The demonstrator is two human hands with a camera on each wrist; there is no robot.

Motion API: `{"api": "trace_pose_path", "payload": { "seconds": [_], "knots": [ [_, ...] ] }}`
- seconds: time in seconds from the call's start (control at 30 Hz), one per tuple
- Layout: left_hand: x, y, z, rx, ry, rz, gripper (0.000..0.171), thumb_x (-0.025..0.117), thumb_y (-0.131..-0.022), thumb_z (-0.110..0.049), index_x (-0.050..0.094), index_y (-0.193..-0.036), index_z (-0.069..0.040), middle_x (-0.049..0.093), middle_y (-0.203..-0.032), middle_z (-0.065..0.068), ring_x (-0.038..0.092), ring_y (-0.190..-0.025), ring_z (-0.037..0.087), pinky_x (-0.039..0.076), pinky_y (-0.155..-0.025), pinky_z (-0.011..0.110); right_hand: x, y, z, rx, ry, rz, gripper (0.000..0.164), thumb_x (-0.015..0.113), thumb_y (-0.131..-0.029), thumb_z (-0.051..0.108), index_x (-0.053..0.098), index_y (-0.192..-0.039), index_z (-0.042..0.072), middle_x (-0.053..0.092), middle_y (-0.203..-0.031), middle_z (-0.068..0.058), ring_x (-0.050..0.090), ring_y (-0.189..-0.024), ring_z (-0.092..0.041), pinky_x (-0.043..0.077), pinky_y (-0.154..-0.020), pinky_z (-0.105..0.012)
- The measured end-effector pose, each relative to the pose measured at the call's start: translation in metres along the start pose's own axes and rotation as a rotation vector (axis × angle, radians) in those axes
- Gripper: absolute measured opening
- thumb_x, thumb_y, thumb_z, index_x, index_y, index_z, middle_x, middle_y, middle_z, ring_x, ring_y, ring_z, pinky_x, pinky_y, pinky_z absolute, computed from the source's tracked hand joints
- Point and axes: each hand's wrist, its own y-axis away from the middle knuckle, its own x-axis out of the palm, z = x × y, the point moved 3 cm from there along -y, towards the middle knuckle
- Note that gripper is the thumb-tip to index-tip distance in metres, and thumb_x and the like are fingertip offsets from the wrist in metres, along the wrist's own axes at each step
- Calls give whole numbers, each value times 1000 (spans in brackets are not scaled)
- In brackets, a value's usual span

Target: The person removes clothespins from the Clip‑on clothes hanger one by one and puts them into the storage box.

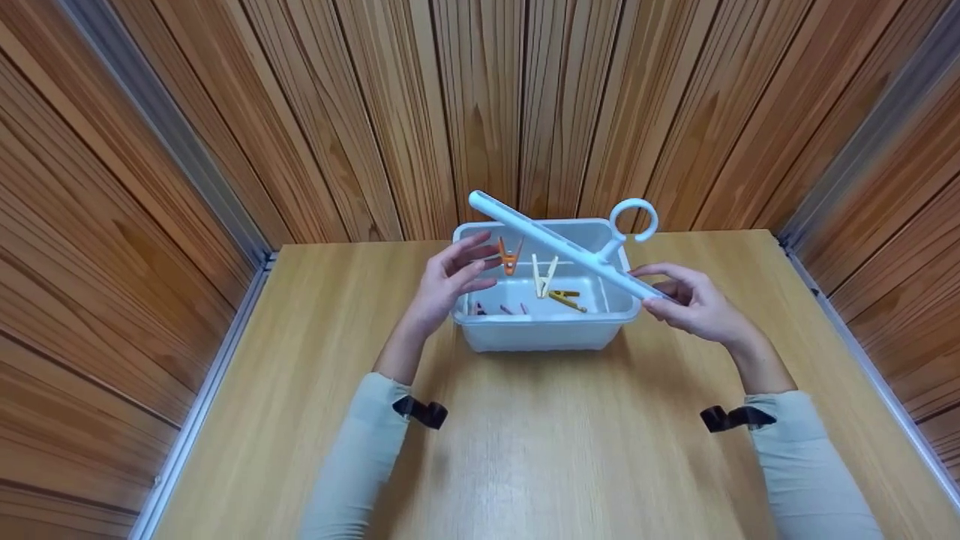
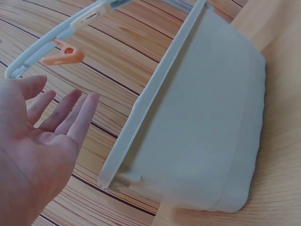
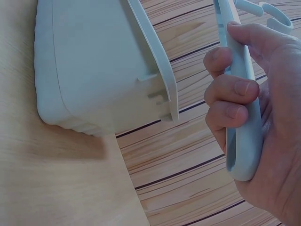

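A light blue bar hanger [image 1: 540,238] with an open ring hook [image 1: 634,219] slants over a pale plastic bin [image 1: 536,334]. My right hand [image 1: 694,300] grips the bar's lower right end, fingers curled round it in the right wrist view. An orange clothespin [image 1: 509,259] and a cream clothespin [image 1: 544,277] hang below the bar. Beside the orange one, my left hand [image 1: 450,281] is held over the bin's left rim with fingers loosely extended; its palm [image 2: 37,155] shows nothing held. A mustard-yellow clothespin [image 1: 566,300] appears inside the bin.
Small dark and pinkish pieces [image 1: 495,308], too small to make out, lie in the bin's front left. The bin stands on a wooden table [image 1: 525,450] near its back edge. Wood-plank walls [image 1: 375,112] with metal corner strips enclose the back and sides.
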Motion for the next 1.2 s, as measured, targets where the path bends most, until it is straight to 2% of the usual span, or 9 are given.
{"api": "trace_pose_path", "payload": {
  "seconds": [0.23, 0.4, 0.6, 0.8, 1.07, 1.2],
  "knots": [
    [4, 7, -1, -20, -13, 10, 55, 56, -117, -9, 44, -169, 1, 57, -164, 30, 65, -149, 42, 65, -109, 37, 7, -3, -2, 37, -2, 11, 39, 63, -108, -7, 57, -146, -10, 65, -78, 10, 50, -57, -1, 42, -49, -22],
    [5, 11, 0, -30, -6, -16, 55, 58, -116, -9, 45, -169, 0, 59, -161, 29, 66, -147, 39, 66, -107, 36, 12, -5, -4, 28, -37, 32, 39, 61, -108, -8, 56, -147, -11, 65, -78, 10, 50, -57, 0, 41, -48, -20],
    [6, 15, 1, -10, 25, -36, 57, 63, -113, -3, 46, -168, 0, 62, -157, 31, 71, -139, 31, 66, -105, 36, 16, -6, -5, 22, -39, 37, 40, 62, -108, -8, 56, -147, -11, 66, -79, 9, 50, -58, -1, 42, -49, -21],
    [8, 16, 2, -11, 23, -55, 59, 65, -111, 1, 47, -167, 0, 64, -155, 32, 73, -137, 32, 66, -106, 36, 19, -7, -7, 18, -35, 42, 40, 62, -107, -9, 57, -147, -10, 65, -79, 11, 52, -59, -2, 45, -52, -21],
    [6, 17, 0, -30, 45, -89, 54, 69, -108, 3, 55, -160, 0, 75, -140, 27, 83, -116, 17, 67, -100, 33, 22, -8, -8, -9, -72, 67, 40, 61, -106, -11, 56, -146, -11, 65, -80, 12, 53, -61, 1, 43, -51, -19],
    [5, 18, 0, -30, 51, -84, 53, 69, -108, 3, 55, -160, 1, 76, -139, 26, 83, -114, 14, 67, -100, 33, 22, -8, -9, -4, -69, 65, 40, 61, -106, -11, 57, -146, -10, 66, -80, 12, 52, -60, 0, 43, -51, -20]
  ]
}}
